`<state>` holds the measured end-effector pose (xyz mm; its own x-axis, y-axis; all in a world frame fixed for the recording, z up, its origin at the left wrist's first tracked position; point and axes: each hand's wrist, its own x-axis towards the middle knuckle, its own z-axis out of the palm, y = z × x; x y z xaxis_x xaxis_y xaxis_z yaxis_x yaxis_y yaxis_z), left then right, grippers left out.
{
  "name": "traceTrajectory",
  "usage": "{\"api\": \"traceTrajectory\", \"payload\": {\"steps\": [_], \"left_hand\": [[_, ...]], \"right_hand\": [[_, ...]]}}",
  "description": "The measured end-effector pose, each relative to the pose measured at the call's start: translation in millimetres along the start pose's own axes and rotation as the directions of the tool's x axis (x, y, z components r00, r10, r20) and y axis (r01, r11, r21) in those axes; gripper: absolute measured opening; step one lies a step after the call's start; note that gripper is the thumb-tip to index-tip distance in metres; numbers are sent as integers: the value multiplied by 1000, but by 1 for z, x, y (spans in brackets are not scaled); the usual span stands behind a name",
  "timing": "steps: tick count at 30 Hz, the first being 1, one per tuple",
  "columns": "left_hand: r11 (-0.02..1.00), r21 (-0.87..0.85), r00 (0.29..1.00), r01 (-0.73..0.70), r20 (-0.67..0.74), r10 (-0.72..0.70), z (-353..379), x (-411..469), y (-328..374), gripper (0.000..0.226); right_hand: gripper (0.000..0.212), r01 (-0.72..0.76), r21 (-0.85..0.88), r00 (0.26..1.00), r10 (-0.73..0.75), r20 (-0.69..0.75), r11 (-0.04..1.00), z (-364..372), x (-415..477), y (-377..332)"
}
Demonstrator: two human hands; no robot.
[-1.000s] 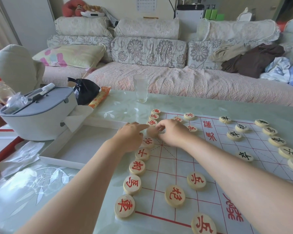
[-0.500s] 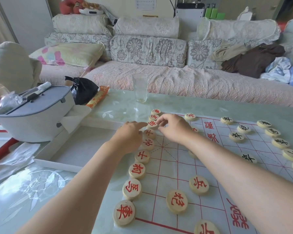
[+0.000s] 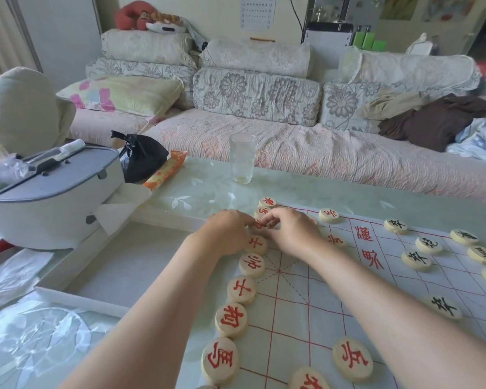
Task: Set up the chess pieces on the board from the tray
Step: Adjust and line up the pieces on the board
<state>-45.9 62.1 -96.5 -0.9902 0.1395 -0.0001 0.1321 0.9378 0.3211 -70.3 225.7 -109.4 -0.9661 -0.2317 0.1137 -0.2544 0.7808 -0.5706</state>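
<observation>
A white chess board (image 3: pixel 314 299) with red lines lies on the table. Round wooden pieces with red characters stand in a column down its left edge. My left hand (image 3: pixel 229 233) and my right hand (image 3: pixel 291 233) meet at a red piece (image 3: pixel 258 225) near the column's far end. The right thumb and forefinger pinch that piece, and the left forefinger touches its left side. Most of the piece is hidden by the fingers. Black-lettered pieces (image 3: pixel 415 259) stand on the board's right side. The white tray (image 3: pixel 79 297) lies left of the board with nothing visible in it.
A grey-lidded white container (image 3: pixel 54 197) sits at the left of the table. A drinking glass (image 3: pixel 242 158), a black bag (image 3: pixel 141 155) and an orange packet (image 3: pixel 167 171) stand beyond the board. A sofa with cushions and clothes runs behind the table.
Both hands have moved one piece farther along the red column, from the piece beside the centre one to the one beyond it. The camera has tilted slightly.
</observation>
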Motion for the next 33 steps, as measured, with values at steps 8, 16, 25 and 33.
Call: {"api": "traceTrajectory", "payload": {"steps": [8, 16, 25, 33], "left_hand": [[998, -48, 996, -42, -75, 39, 7, -2, -7, 44], [975, -219, 991, 25, -126, -54, -7, 21, -5, 48], [993, -117, 992, 26, 126, -11, -10, 35, 4, 71], [987, -149, 994, 54, 107, -39, -14, 32, 1, 48]], "right_hand": [[9, 6, -28, 1000, -6, 1, 1000, -1, 2, 6], [20, -52, -51, 996, 49, -69, 997, -5, 13, 11], [16, -77, -139, 997, 79, 4, 987, -6, 44, 8], [10, -55, -150, 998, 52, -23, 987, -4, 52, 8]]}}
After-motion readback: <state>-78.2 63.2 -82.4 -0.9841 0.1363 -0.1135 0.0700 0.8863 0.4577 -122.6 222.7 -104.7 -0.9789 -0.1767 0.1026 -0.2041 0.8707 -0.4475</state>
